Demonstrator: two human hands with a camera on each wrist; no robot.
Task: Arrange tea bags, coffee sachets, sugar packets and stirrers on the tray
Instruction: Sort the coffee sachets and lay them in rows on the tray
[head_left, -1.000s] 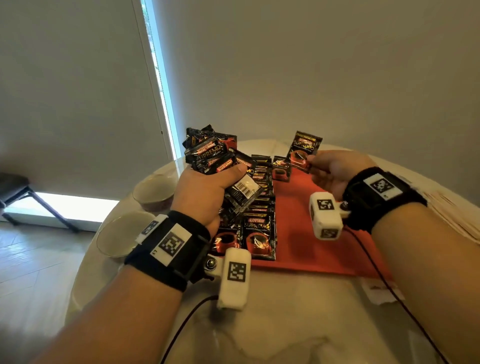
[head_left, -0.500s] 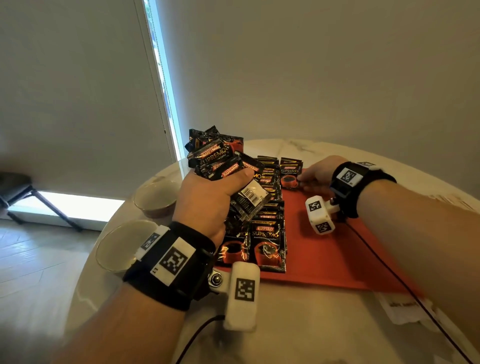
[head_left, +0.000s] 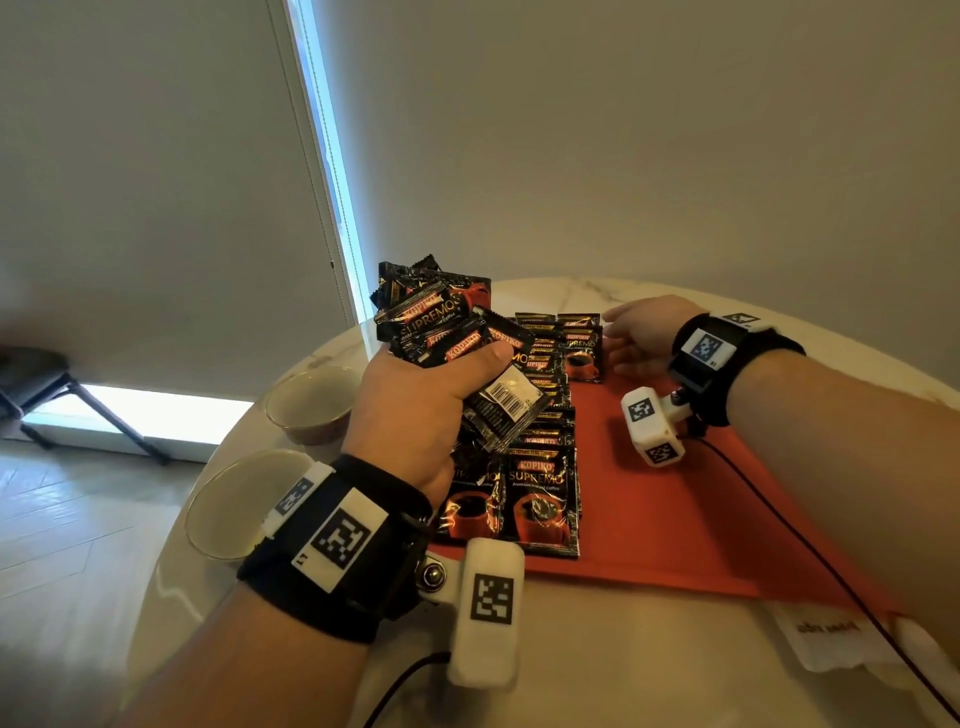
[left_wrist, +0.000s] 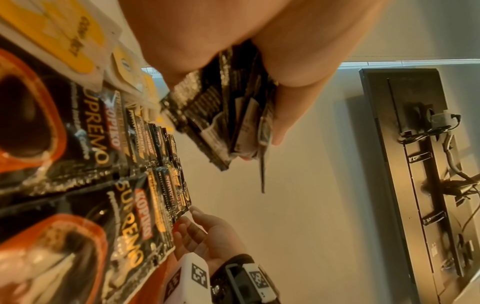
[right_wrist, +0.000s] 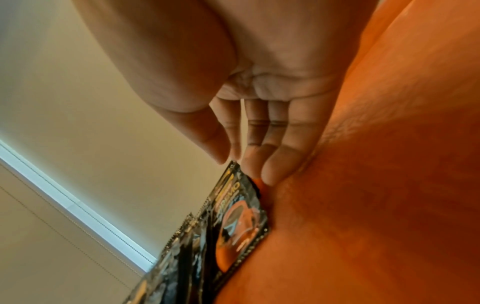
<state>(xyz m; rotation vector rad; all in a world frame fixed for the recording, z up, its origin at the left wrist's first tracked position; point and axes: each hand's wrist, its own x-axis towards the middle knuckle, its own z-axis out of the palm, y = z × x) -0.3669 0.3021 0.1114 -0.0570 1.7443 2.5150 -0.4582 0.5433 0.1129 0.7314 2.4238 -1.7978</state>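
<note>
— What's worn on the arms?

— Bare forearms, no sleeves. A black strap (head_left: 337, 545) wraps the left wrist, another black band (head_left: 727, 358) the right; each bears a white square tag with a black pixel pattern.

— Anything hanging off them?

— A white camera block (head_left: 488, 608) with the same markings, a silver screw, and a thin black cable (head_left: 810, 545).

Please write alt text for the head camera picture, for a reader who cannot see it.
The left hand grips a bunch of black coffee sachets above an orange tray, where more sachets lie in overlapping rows. The right hand rests open at the far sachet.
</note>
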